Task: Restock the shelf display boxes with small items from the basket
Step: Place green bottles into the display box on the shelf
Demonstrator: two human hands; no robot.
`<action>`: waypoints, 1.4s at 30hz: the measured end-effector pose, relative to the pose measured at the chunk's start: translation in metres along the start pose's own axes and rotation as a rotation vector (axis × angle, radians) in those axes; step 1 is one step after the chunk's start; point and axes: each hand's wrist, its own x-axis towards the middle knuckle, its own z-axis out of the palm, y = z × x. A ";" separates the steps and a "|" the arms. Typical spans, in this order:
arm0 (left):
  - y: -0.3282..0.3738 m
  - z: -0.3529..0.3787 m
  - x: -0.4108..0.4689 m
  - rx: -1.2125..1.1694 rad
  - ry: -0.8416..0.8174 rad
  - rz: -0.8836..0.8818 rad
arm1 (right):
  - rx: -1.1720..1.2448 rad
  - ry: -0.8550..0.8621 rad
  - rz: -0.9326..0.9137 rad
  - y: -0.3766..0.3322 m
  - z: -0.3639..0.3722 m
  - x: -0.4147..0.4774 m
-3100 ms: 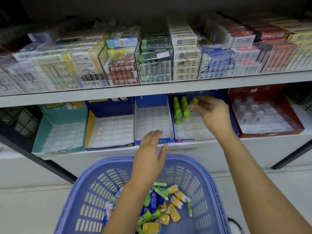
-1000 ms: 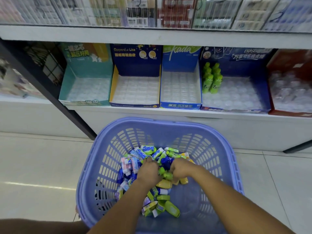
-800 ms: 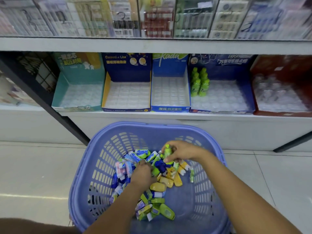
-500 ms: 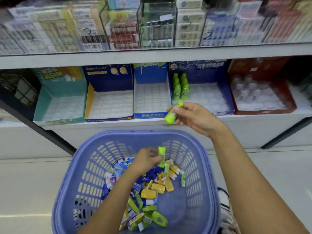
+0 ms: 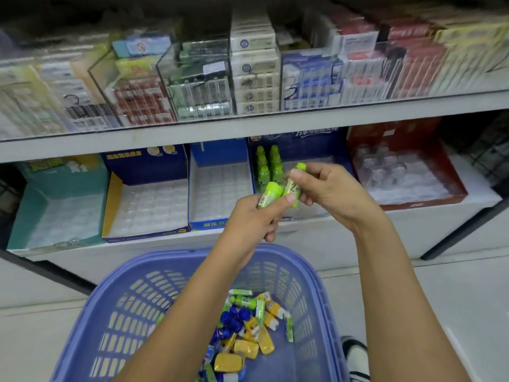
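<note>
My left hand (image 5: 254,216) grips a small green bottle (image 5: 271,193) and holds it up against my right hand (image 5: 327,188), which pinches a second green bottle (image 5: 293,186). Both hands hover in front of the dark blue display box (image 5: 316,144), where several green bottles (image 5: 268,168) stand at its back left. Below, the blue plastic basket (image 5: 132,299) holds a pile of small green, yellow and blue items (image 5: 248,332).
Along the lower shelf, left to right, stand a teal box (image 5: 55,216), a yellow-sided blue box (image 5: 146,208), a narrow blue box (image 5: 217,197) and a red box (image 5: 405,172), all with clear tray inserts. Packed clear cases fill the upper shelf (image 5: 248,125).
My left hand has risen out of the basket with a green bottle and met my right hand. My right hand has moved up toward the dark blue box with its bottle.
</note>
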 end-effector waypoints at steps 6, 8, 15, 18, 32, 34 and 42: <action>-0.006 0.007 0.023 0.113 0.109 0.014 | -0.036 0.170 -0.059 0.005 -0.024 0.020; -0.010 0.008 0.030 0.284 0.130 -0.026 | -0.148 0.345 -0.084 0.012 -0.031 0.040; -0.025 0.009 0.042 0.640 0.195 -0.067 | -0.541 0.473 -0.158 0.044 -0.028 0.092; -0.027 0.006 0.044 0.618 0.196 -0.065 | -0.574 0.467 -0.199 0.052 -0.021 0.097; -0.030 0.002 0.046 0.491 0.146 -0.109 | -0.775 0.453 -0.096 0.055 -0.019 0.109; -0.027 0.001 0.045 0.470 0.126 -0.135 | -0.736 0.439 -0.062 0.052 -0.018 0.109; -0.004 0.004 0.042 0.308 0.185 0.002 | -0.606 0.496 -0.037 0.019 -0.020 0.071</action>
